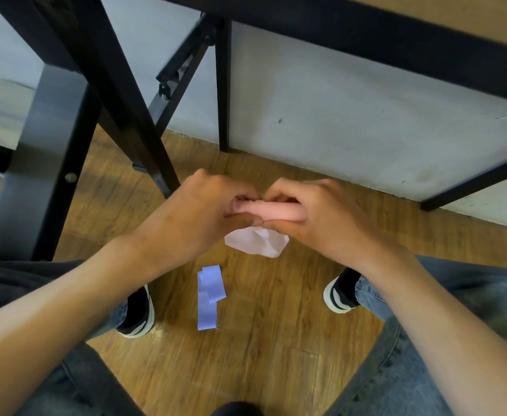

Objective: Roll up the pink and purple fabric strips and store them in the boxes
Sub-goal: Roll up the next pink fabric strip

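A pink fabric strip is partly rolled into a tube between both hands above the floor. My left hand pinches its left end, and my right hand grips its right end, thumbs below and fingers over the top. The strip's loose pale tail hangs down just under the hands. A purple fabric strip lies unrolled and partly folded over itself on the wooden floor between my feet. No box is in view.
A black table frame with crossing legs stands at the left and behind the hands. A grey wall runs behind. The wooden tabletop edge is at the top right. My shoes and jeans flank the purple strip.
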A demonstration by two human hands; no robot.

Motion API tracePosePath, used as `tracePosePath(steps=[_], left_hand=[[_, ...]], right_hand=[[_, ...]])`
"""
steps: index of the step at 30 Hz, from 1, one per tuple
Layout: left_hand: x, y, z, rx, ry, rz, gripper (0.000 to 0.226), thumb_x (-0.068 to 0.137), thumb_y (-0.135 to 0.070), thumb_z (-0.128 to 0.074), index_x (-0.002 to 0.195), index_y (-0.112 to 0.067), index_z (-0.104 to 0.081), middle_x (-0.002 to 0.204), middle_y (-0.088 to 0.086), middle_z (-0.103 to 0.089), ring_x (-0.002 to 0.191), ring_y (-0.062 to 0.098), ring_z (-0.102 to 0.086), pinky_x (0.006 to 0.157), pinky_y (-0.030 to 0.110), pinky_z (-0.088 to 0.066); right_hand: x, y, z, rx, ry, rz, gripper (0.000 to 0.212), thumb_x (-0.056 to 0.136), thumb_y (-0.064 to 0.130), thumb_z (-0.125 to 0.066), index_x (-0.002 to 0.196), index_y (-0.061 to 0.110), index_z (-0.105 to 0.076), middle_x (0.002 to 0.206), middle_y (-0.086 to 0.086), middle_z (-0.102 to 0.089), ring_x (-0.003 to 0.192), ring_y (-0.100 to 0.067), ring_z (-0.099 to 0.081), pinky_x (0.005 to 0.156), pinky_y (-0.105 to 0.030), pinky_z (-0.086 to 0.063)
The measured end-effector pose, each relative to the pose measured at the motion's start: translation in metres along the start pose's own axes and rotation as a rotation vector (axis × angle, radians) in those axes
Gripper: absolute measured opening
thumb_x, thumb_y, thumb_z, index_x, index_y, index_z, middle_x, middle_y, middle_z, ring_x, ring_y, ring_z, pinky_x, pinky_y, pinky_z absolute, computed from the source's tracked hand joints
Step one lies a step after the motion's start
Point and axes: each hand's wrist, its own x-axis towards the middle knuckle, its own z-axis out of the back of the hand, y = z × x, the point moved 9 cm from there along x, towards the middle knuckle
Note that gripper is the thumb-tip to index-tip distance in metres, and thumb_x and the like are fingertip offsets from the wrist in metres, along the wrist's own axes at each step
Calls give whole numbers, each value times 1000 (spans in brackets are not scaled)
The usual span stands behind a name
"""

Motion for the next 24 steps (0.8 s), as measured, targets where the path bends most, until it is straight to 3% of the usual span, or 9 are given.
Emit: tracePosePath(steps=[2,4,9,12,15,18,21,24], left_hand=[[-1,0,6,23,-58,-8,22,79,-34,-83,97,-27,-75,77,-18,-67,71,-1,-65,63,18,-53],[0,1,7,12,-78,13,26,74,-35,-87,94,-28,-73,74,-22,-63,70,-4,-64,62,14,-49],[-1,6,-5,-13,36,67,40,82,-64,-58,91,-27,-70,73,-9,-67,67,9,-64,62,34,-52],[-1,2,4,-38,-51,38,19,83,-45,-74,87,-27,-71,70,-12,-66,66,6,-65,59,28,-52],[-2,1,8,-16,-85,35,19,79,-33,-83,93,-26,-73,74,-18,-65,72,-1,-65,65,22,-53],[0,4,-1,-13,25,69,26,78,-46,-81,99,-32,-71,79,-17,-69,76,0,-65,70,24,-54],[-1,6,-10,-52,128,105,34,81,-65,-62,96,-35,-70,80,-10,-70,76,9,-66,75,31,-50],[-1,2,-1,-51,35,77,17,79,-49,-76,89,-41,-65,71,-18,-64,74,-1,-64,63,23,-50]], right_hand=[[0,-3,-2,-5,35,-26,28,83,49,-77,104,32,-69,87,15,-73,78,-6,-66,65,-35,-54],[-1,-2,-2,-22,19,7,21,87,47,-75,98,29,-71,81,11,-71,71,-10,-63,60,-33,-49],[-1,7,14,-55,-143,89,12,88,27,-79,89,21,-69,81,10,-65,72,-14,-60,58,-40,-47],[0,7,12,-33,-77,71,22,83,42,-79,97,31,-67,88,15,-67,79,-10,-63,62,-39,-50],[0,2,4,-48,3,42,28,83,52,-75,106,37,-67,92,17,-70,83,-8,-64,67,-39,-52],[-1,5,8,-91,-71,100,16,90,45,-68,99,32,-72,88,15,-71,77,-10,-64,62,-39,-51],[0,8,12,-143,-125,126,13,89,41,-65,96,33,-73,89,15,-71,78,-10,-65,59,-37,-49],[0,7,7,-147,-39,80,25,83,48,-76,104,36,-69,94,18,-71,84,-8,-65,66,-37,-51]])
